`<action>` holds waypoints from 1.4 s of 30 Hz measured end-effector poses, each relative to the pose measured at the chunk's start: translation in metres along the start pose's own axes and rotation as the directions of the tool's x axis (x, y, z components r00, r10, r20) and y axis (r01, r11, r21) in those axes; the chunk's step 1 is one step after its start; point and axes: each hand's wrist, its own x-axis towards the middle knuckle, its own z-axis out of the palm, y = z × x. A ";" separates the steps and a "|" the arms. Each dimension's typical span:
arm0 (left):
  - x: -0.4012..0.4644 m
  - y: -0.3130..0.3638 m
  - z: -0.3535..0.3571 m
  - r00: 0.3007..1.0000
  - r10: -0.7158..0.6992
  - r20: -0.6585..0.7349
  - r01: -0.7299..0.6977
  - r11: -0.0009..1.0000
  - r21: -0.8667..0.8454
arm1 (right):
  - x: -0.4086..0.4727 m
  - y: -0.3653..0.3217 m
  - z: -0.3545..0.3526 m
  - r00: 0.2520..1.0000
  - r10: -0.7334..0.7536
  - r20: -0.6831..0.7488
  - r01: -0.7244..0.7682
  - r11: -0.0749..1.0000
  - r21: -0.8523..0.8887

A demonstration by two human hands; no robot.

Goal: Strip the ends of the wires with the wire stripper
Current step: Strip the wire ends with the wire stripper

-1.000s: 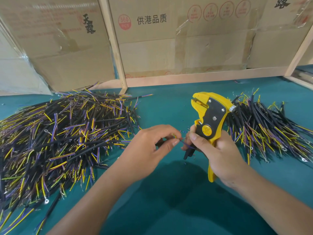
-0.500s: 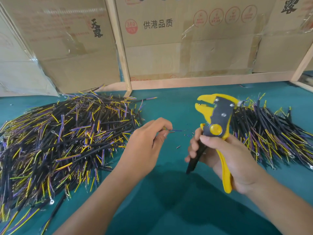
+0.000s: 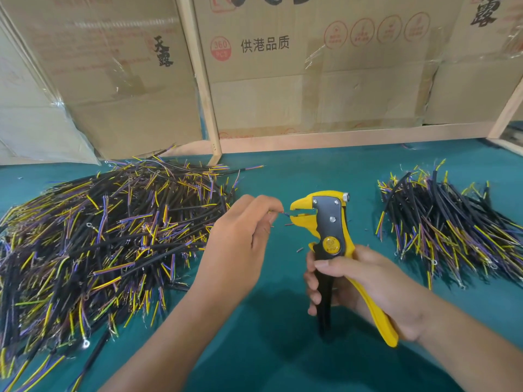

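Observation:
My right hand (image 3: 365, 287) grips the handles of a yellow and black wire stripper (image 3: 331, 230), held upright with its jaws pointing left. My left hand (image 3: 240, 244) pinches a thin wire (image 3: 284, 213) between thumb and fingertips; the wire's purple end reaches into the stripper's jaws. Most of that wire is hidden inside my left hand. A big pile of black, yellow and purple wires (image 3: 99, 241) lies on the left of the green table (image 3: 283, 349). A smaller pile of the same wires (image 3: 441, 222) lies on the right.
Cardboard boxes (image 3: 311, 66) and a wooden frame (image 3: 201, 80) stand along the back of the table. Small bits of cut insulation (image 3: 300, 250) lie on the mat between my hands.
The stripper has turned upright and its jaws now face my left hand. My left hand has brought the wire end into the jaws; earlier the two were apart.

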 end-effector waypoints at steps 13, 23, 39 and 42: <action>-0.003 0.004 0.003 0.999 0.047 -0.001 -0.047 0.998 0.029 | -0.002 0.001 0.004 0.998 -0.034 0.048 0.034 0.999 0.017; -0.002 0.004 0.004 0.999 -0.036 -0.034 0.036 0.999 0.004 | -0.002 0.002 0.005 0.999 -0.042 0.034 0.042 0.999 -0.003; -0.001 0.001 0.002 0.998 0.039 0.040 -0.039 0.999 -0.001 | -0.006 -0.006 0.003 0.998 0.016 -0.053 -0.015 1.000 0.018; -0.001 0.001 0.002 0.998 0.029 0.059 -0.028 1.000 -0.014 | -0.007 -0.007 0.003 0.999 0.015 -0.051 -0.014 1.000 0.008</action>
